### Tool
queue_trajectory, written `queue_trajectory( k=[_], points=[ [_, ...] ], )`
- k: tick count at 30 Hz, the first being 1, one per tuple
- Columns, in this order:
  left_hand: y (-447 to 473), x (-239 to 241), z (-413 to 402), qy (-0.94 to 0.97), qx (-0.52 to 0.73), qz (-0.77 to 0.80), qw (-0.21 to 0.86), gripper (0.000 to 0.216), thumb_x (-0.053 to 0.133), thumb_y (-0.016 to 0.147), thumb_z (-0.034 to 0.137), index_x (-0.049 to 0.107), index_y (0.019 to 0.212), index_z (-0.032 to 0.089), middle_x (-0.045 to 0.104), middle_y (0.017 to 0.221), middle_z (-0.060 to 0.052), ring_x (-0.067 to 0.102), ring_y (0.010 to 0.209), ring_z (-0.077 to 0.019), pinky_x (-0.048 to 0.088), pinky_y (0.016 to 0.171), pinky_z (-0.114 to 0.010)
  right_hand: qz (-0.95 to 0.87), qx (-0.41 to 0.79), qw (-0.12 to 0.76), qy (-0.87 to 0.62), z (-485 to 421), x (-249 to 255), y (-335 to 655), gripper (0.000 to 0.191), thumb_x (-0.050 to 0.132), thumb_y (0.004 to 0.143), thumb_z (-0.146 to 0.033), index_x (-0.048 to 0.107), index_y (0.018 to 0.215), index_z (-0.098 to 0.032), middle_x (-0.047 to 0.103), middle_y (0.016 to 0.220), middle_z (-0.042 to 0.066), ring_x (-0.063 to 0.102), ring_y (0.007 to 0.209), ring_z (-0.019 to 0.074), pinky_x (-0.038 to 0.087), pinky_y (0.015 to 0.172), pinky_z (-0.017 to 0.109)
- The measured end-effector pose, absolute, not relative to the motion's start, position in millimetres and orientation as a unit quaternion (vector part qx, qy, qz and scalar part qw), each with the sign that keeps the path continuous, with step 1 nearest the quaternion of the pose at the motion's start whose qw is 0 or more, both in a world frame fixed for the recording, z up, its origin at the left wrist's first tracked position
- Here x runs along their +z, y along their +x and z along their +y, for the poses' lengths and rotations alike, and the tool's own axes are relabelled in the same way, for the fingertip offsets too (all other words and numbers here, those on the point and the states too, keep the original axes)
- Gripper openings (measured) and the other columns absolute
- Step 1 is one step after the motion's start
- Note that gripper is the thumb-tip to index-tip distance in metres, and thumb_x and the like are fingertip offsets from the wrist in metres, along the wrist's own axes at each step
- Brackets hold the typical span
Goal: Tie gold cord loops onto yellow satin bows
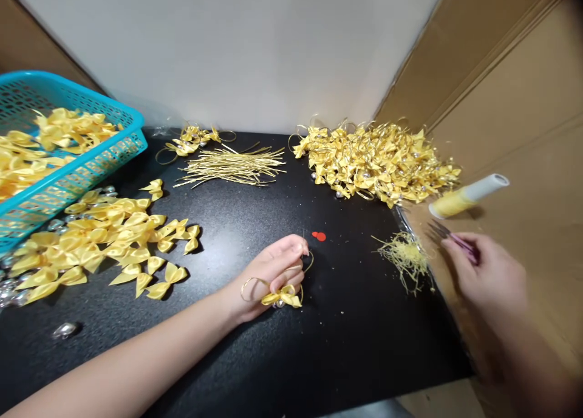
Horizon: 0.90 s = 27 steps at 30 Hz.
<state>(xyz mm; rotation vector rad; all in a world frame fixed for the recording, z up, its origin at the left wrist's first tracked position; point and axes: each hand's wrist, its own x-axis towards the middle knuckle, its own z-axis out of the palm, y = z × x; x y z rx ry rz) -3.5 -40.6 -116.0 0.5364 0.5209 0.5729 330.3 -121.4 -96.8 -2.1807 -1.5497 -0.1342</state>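
My left hand is closed over the middle of the black table, with a yellow ribbon bow held at its fingers. A gold cord loops out from the bow on both sides, and a silvery bell or bead partly shows beneath it. Something thin stands up at the pinched thumb and fingertip, perhaps a needle. At the right edge of the table my right hand, blurred, grips small scissors with purple handles, blades pointing left. Below the blades lies a tangle of yellow thread ends.
A turquoise basket of bows stands at left. Loose bows and silver beads lie before it. Gold cords and a heap of corded bows lie behind; a thread spool and red discs are nearer right.
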Motion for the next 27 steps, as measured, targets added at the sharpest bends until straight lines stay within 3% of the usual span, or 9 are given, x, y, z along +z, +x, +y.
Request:
queue_trajectory(
  k=[4,8,11,13,16,21,24,27],
  points=[
    [-0.2,-114.5,-40.6,0.312,0.276,0.284,0.863,0.027,0.069,0.082,0.041,0.055,0.079,0.018,0.029,0.036,0.011,0.019,0.037,-0.0035,0.024,0.04,-0.013,-0.599,-0.106,0.213,-0.764,-138.8,-119.0,368.7,0.018,0.059,0.086,-0.045,0.065,0.077,-0.031,0.066,0.084,0.012,0.062,0.082,0.0331,0.04,0.07,0.046],
    [0.0,-115.5,-42.0,0.377,0.264,0.307,0.833,0.03,0.068,0.081,0.045,0.056,0.08,0.017,0.031,0.036,0.011,0.019,0.036,-0.0031,0.017,0.04,-0.014,-0.573,-0.136,0.197,-0.784,-137.8,-123.7,367.3,0.025,0.058,0.086,-0.044,0.071,0.084,-0.023,0.067,0.092,0.016,0.061,0.09,0.034,0.042,0.079,0.048],
    [0.7,-117.7,-44.0,0.436,0.24,0.315,0.808,0.035,0.067,0.08,0.049,0.056,0.08,0.016,0.033,0.037,0.011,0.019,0.035,-0.0022,0.015,0.039,-0.014,-0.564,-0.133,0.267,-0.77,-127.9,-108.8,325.6,0.034,0.061,0.083,-0.048,0.073,0.092,-0.018,0.067,0.098,0.015,0.059,0.096,0.0328,0.042,0.086,0.05],
    [1.4,-118.8,-45.5,0.471,0.227,0.317,0.791,0.038,0.066,0.08,0.052,0.056,0.08,0.016,0.034,0.038,0.011,0.021,0.033,-0.002,0.015,0.038,-0.015,-0.608,0.029,0.349,-0.713,-117.9,-97.3,277.9,0.029,0.065,0.081,-0.044,0.073,0.098,-0.021,0.067,0.101,0.01,0.061,0.091,0.0242,0.047,0.082,0.041],
    [2.4,-118.8,-47.4,0.504,0.228,0.318,0.77,0.04,0.065,0.08,0.054,0.055,0.08,0.015,0.035,0.04,0.011,0.023,0.033,-0.0022,0.015,0.037,-0.015,-0.623,0.325,0.403,-0.586,-100.0,-91.0,203.2,0.024,0.07,0.079,-0.037,0.073,0.097,-0.022,0.068,0.094,0.006,0.063,0.078,0.0159,0.051,0.071,0.031],
    [3.5,-117.7,-47.4,0.472,0.283,0.34,0.762,0.041,0.067,0.078,0.054,0.055,0.086,0.015,0.033,0.041,0.012,0.021,0.036,-0.0024,0.015,0.039,-0.015,-0.526,0.453,0.518,-0.5,-72.2,-106.0,163.6,0.019,0.074,0.075,-0.038,0.074,0.074,-0.019,0.072,0.087,0.007,0.066,0.086,0.0178,0.053,0.075,0.031],
    [4.0,-117.7,-45.8,0.452,0.325,0.351,0.753,0.044,0.065,0.081,0.052,0.057,0.103,0.015,0.034,0.04,0.012,0.022,0.037,-0.0035,0.018,0.041,-0.016,-0.518,0.422,0.483,-0.566,-58.8,-111.8,187.8,0.021,0.072,0.076,-0.037,0.075,0.083,-0.017,0.073,0.081,0.006,0.066,0.073,0.0166,0.053,0.071,0.032],
    [3.8,-118.4,-45.0,0.448,0.343,0.359,0.743,0.042,0.065,0.082,0.05,0.057,0.105,0.015,0.035,0.041,0.011,0.023,0.038,-0.0036,0.02,0.042,-0.016,-0.628,0.286,0.346,-0.636,-50.9,-110.6,208.9,0.015,0.07,0.077,-0.026,0.076,0.088,-0.017,0.072,0.074,0.005,0.061,0.066,0.016,0.05,0.068,0.033]
  ],
)
